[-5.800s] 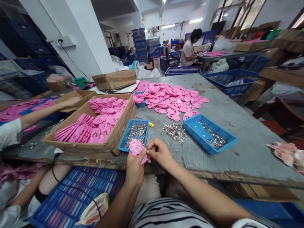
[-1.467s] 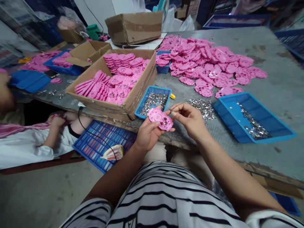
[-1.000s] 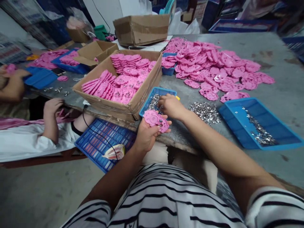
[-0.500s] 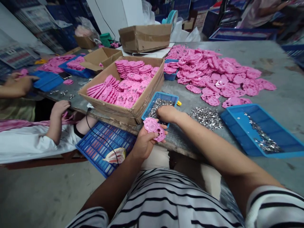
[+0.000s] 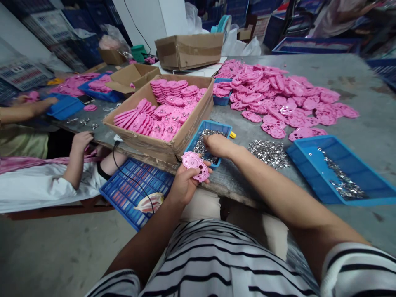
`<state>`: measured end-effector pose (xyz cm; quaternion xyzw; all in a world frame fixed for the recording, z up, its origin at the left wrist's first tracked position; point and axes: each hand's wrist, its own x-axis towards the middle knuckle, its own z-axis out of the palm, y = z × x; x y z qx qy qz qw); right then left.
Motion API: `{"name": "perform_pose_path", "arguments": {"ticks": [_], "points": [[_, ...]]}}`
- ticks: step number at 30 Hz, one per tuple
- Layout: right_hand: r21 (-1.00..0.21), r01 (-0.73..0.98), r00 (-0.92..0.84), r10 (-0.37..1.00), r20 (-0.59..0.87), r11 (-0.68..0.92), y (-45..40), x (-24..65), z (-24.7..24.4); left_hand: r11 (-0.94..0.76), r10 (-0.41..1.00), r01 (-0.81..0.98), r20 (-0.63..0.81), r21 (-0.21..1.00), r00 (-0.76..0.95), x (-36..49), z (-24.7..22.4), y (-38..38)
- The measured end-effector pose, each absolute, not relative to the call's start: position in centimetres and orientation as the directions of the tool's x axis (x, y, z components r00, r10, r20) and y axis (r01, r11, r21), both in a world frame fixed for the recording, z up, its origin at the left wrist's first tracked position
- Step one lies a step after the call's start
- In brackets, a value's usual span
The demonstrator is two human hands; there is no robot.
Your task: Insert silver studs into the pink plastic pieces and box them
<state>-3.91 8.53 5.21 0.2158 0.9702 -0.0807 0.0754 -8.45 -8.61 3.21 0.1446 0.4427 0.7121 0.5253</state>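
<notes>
My left hand [image 5: 185, 181] grips a flat pink plastic piece [image 5: 194, 165] with scalloped edges and small holes, its thumb on top, just off the table's front edge. Over a small blue tray [image 5: 229, 128] of shiny metal bits [image 5: 201, 142] is my right hand [image 5: 218, 145]. Its fingers are bent down into the bits, and the fingertips are hidden. The held piece is close to the tray's near left corner. A cardboard box [image 5: 185, 134] with stacked pink pieces [image 5: 168, 109] stands to the left of the tray.
A heap of pink pieces [image 5: 278, 93] covers the back of the table. Loose metal bits [image 5: 268, 153] lie beside a larger blue tray [image 5: 312, 177] at right. Below the table's edge is a blue crate [image 5: 123, 181]. Another person's hands and arms show at left.
My left hand has moved slightly left with the pink piece. My right hand has shifted a little up and left, still at the small tray. The hands at far left have moved.
</notes>
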Motion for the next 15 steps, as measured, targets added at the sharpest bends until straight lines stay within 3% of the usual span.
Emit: {"name": "perform_pose_path", "arguments": {"ticks": [3,5,7,9,12,15], "points": [[-0.309,0.467,-0.88,0.471,-0.067,0.829,9.1,-3.3,5.1,-0.063,0.863,-0.61,-0.264,0.79,-0.43,-8.6,3.1,-8.5],[-0.542,0.421,-0.863,0.505,0.006,0.727,9.2,-2.4,4.9,-0.067,0.852,-0.599,-0.267,0.798,-0.45,-8.8,3.1,-8.4],[-0.821,0.281,-0.838,0.544,0.043,0.498,8.9,-1.1,4.6,-0.067,0.842,-0.585,-0.268,0.808,-0.467,-8.9,3.1,-8.3],[-0.978,0.105,-0.809,0.588,0.021,0.179,8.1,0.5,4.3,-0.064,0.836,-0.571,-0.269,0.818,-0.479,-8.8,3.3,-8.1],[-0.987,-0.044,-0.782,0.62,-0.064,-0.157,6.4,2.7,3.9,-0.057,0.832,-0.548,-0.263,0.835,-0.488,-8.2,3.6,-7.7],[-0.952,-0.121,-0.742,0.662,-0.103,-0.283,4.7,4.1,3.7,-0.049,0.839,-0.517,-0.246,0.855,-0.486,-7.1,3.7,-7.2]]}}
